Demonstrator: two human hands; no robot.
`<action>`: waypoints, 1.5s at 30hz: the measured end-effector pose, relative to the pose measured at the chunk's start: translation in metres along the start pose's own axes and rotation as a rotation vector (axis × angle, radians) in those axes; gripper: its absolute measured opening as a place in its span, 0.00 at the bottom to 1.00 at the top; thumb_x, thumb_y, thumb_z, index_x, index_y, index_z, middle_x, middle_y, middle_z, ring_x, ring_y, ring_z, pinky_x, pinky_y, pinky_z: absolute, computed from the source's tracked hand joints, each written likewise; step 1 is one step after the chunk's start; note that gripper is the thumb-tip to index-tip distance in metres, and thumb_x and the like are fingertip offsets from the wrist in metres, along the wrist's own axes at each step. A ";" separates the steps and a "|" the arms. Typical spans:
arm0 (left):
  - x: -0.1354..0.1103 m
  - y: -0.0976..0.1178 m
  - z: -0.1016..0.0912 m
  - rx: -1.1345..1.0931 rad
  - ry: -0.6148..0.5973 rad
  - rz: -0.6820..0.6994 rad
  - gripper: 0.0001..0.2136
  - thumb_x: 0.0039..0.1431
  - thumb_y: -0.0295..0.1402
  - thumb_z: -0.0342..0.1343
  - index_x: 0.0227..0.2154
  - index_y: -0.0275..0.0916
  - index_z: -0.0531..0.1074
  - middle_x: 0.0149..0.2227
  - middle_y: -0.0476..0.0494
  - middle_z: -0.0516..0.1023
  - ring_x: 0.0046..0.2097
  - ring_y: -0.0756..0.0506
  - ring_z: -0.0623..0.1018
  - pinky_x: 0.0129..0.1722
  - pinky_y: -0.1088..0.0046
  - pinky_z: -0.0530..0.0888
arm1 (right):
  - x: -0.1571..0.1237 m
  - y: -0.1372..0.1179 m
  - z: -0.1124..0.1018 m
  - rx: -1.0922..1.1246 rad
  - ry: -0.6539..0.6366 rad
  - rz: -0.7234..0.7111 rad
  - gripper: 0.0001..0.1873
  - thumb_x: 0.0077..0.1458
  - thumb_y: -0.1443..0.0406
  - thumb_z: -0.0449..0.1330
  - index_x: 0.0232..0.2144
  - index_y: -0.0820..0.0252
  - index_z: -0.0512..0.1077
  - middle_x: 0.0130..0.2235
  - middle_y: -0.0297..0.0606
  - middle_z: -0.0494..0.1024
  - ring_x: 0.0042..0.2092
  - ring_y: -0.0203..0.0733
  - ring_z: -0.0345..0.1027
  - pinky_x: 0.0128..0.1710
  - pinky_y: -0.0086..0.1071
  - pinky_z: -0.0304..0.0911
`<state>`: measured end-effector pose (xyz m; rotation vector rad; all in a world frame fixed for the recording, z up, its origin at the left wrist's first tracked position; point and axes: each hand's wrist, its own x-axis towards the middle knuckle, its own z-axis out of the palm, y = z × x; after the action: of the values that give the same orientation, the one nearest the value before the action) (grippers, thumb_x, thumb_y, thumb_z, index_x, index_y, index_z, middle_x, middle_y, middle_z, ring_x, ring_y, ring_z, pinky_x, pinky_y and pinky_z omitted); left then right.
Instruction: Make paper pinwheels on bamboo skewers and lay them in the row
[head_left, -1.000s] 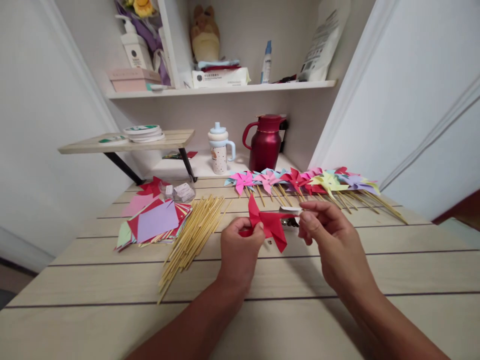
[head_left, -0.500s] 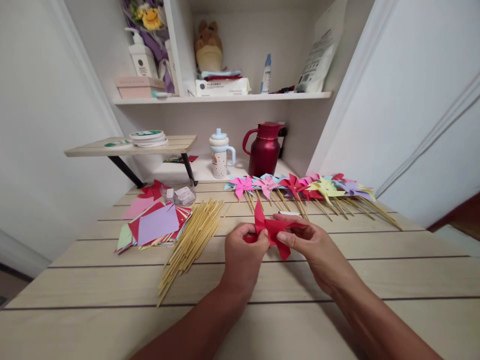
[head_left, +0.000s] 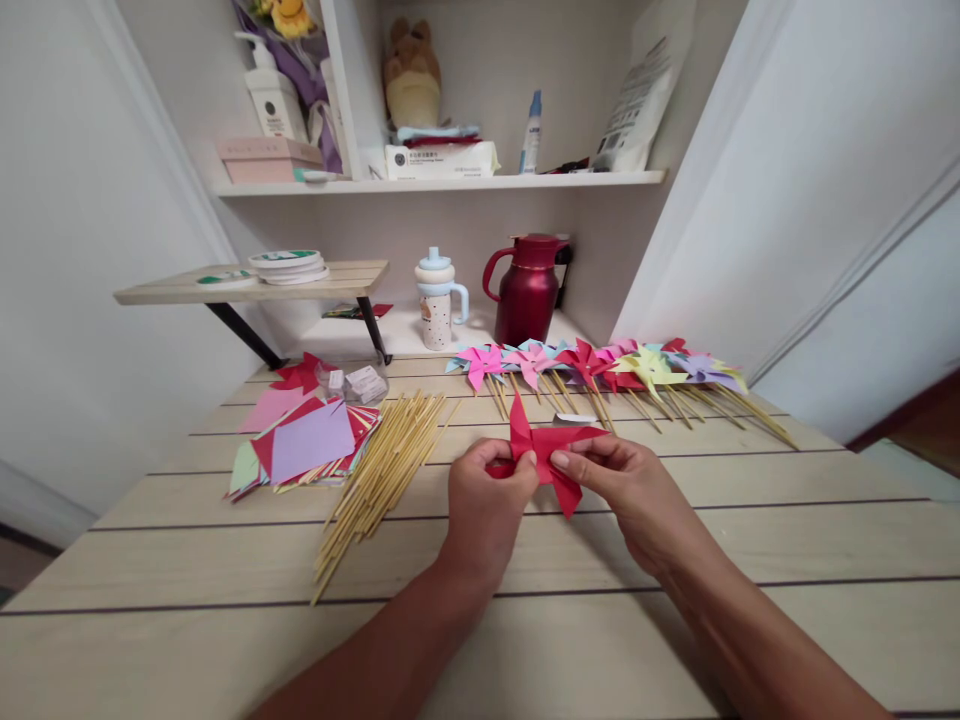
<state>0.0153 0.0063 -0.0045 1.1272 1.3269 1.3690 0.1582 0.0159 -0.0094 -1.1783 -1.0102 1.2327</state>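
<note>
A red paper pinwheel [head_left: 553,462] is held between both hands above the table, its folded points spread outward; no stick shows on it. My left hand [head_left: 491,495] pinches it near the centre, thumb on top. My right hand [head_left: 626,490] grips its right side between thumb and fingers; some fingertips are hidden behind the paper. To the left lies a heap of thin wooden sticks [head_left: 382,475]. Beyond it is a pile of coloured paper squares [head_left: 311,445], a lilac one on top. Finished pinwheels on sticks [head_left: 585,368] lie in a row behind my hands.
A clear container with small white packets [head_left: 364,385] stands near another red paper shape [head_left: 300,373]. Rolls of tape [head_left: 289,265] rest on a small raised shelf [head_left: 341,280]. At the back stand a dotted cup [head_left: 435,310] and a dark red jug [head_left: 527,295].
My right thumb and fingers have shifted on the red pinwheel, and its right point now shows more fully. The whole view has tilted slightly.
</note>
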 end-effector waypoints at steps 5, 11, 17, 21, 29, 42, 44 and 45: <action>-0.001 -0.003 0.002 -0.003 0.000 0.008 0.05 0.48 0.33 0.60 0.24 0.37 0.74 0.26 0.46 0.78 0.29 0.48 0.74 0.30 0.74 0.68 | 0.000 0.001 -0.001 -0.065 -0.022 -0.031 0.17 0.37 0.55 0.76 0.21 0.61 0.76 0.22 0.33 0.76 0.26 0.35 0.64 0.28 0.30 0.59; -0.003 -0.002 0.002 -0.076 -0.024 -0.043 0.06 0.48 0.34 0.62 0.23 0.37 0.74 0.25 0.48 0.77 0.28 0.49 0.73 0.31 0.75 0.68 | -0.002 0.000 -0.002 -0.159 -0.009 -0.077 0.17 0.42 0.55 0.73 0.21 0.60 0.74 0.20 0.32 0.73 0.24 0.35 0.61 0.25 0.31 0.55; -0.001 -0.005 -0.002 -0.185 -0.155 -0.069 0.11 0.56 0.40 0.59 0.28 0.37 0.77 0.30 0.46 0.79 0.35 0.46 0.76 0.38 0.71 0.71 | 0.000 0.002 -0.005 -0.153 0.014 -0.093 0.15 0.44 0.55 0.72 0.24 0.60 0.75 0.23 0.33 0.75 0.26 0.36 0.63 0.26 0.31 0.55; -0.001 -0.003 -0.003 -0.221 -0.191 -0.097 0.13 0.54 0.43 0.61 0.33 0.36 0.79 0.36 0.41 0.81 0.39 0.43 0.78 0.41 0.68 0.72 | 0.000 0.002 -0.005 -0.130 0.020 -0.101 0.15 0.44 0.55 0.72 0.25 0.60 0.76 0.24 0.33 0.75 0.26 0.36 0.63 0.26 0.31 0.55; 0.000 0.002 -0.006 -0.288 -0.265 -0.105 0.16 0.54 0.41 0.63 0.42 0.37 0.79 0.42 0.39 0.83 0.45 0.41 0.79 0.49 0.65 0.72 | 0.002 -0.002 -0.002 0.017 0.072 -0.038 0.17 0.36 0.56 0.76 0.21 0.60 0.75 0.23 0.34 0.76 0.25 0.37 0.65 0.27 0.32 0.59; 0.007 0.001 -0.012 -0.123 -0.148 -0.136 0.12 0.47 0.36 0.68 0.34 0.35 0.80 0.37 0.38 0.83 0.37 0.45 0.79 0.40 0.70 0.73 | 0.001 -0.005 -0.002 0.045 0.046 -0.004 0.19 0.30 0.57 0.77 0.18 0.58 0.72 0.20 0.32 0.75 0.23 0.36 0.65 0.24 0.30 0.60; 0.008 0.002 -0.013 -0.124 -0.161 -0.135 0.12 0.46 0.37 0.68 0.32 0.35 0.79 0.35 0.39 0.83 0.35 0.46 0.78 0.38 0.71 0.73 | 0.001 -0.005 -0.002 0.037 0.007 -0.004 0.18 0.32 0.58 0.77 0.17 0.59 0.72 0.20 0.32 0.75 0.23 0.35 0.64 0.24 0.30 0.60; 0.008 0.002 -0.014 -0.130 -0.178 -0.138 0.12 0.46 0.37 0.68 0.32 0.35 0.79 0.34 0.39 0.82 0.34 0.47 0.78 0.37 0.71 0.73 | 0.000 -0.005 -0.002 0.026 -0.016 -0.005 0.18 0.33 0.58 0.77 0.17 0.59 0.72 0.20 0.32 0.74 0.23 0.34 0.64 0.24 0.29 0.60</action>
<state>0.0001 0.0113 -0.0021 1.0252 1.1497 1.2074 0.1614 0.0161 -0.0051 -1.1466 -1.0050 1.2494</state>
